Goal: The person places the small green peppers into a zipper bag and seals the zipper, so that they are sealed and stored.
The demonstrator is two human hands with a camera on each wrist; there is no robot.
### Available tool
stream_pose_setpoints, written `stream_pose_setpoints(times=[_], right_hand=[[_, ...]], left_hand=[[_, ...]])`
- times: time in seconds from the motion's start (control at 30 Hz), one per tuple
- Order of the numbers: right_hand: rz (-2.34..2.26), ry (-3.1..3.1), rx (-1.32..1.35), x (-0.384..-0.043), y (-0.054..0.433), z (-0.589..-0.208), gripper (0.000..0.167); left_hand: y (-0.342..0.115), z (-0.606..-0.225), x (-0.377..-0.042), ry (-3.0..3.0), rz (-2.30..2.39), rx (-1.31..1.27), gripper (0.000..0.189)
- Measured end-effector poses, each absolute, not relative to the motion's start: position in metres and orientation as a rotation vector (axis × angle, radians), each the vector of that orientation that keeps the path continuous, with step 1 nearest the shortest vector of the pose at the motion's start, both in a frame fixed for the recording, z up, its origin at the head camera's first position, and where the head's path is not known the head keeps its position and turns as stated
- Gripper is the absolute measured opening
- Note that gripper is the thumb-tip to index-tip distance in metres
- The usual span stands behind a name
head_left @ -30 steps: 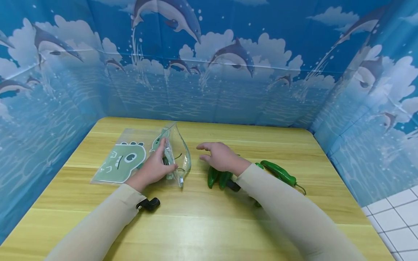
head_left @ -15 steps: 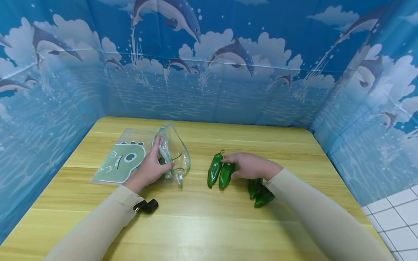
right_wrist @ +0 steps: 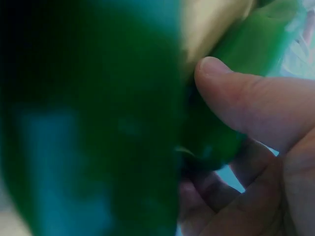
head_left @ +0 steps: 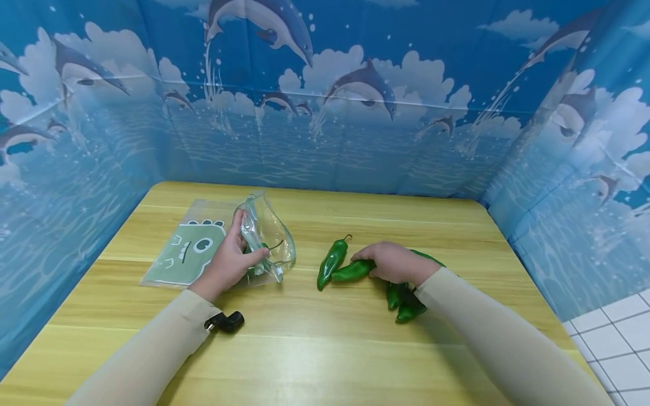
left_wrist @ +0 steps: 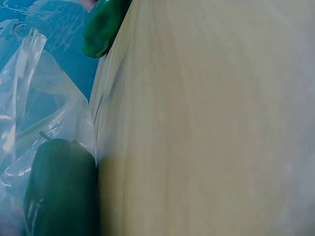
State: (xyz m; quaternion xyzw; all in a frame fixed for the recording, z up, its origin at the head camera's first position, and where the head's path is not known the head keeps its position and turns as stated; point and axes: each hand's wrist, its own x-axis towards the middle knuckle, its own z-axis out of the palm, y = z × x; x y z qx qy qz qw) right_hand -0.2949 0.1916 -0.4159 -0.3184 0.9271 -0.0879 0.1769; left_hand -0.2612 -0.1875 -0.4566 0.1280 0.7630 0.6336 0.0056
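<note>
My left hand holds a clear zip bag with its mouth spread toward the right. Green peppers lie in the bag, their stems poking toward the opening; one pepper shows large through the plastic in the left wrist view. Over the right half of the table, my right hand grips a green pepper near its stem end, the tip pointing left. In the right wrist view the thumb presses on this pepper and fingers curl beneath it. Another green pepper lies just left of it.
Several more peppers lie under and beyond my right wrist, partly hidden by the sleeve. A flat bag with a green monster print lies at the left of the wooden table. A dolphin-print curtain encloses the back and sides.
My right hand has drawn back to the right from near the bag and taken hold of a pepper, which has turned sideways. The left hand has shifted slightly left with the bag.
</note>
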Motion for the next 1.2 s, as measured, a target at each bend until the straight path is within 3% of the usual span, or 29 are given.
stream_pose_setpoints(times=[0.4,0.73,1.2], right_hand=[[-0.287,2.632,-0.875,-0.296,0.194,-0.424,0.049],[-0.280,2.624,-0.860,-0.297,0.194,-0.425,0.049],[-0.364,2.643,-0.873,-0.298,0.196,-0.410,0.050]], left_hand=[[-0.187,-0.460,-0.264,2.378,2.032,0.365,0.112],[-0.189,-0.460,-0.262,2.446,1.918,0.301,0.091],[-0.192,-0.463,-0.261,2.355,2.055,0.346,0.110]])
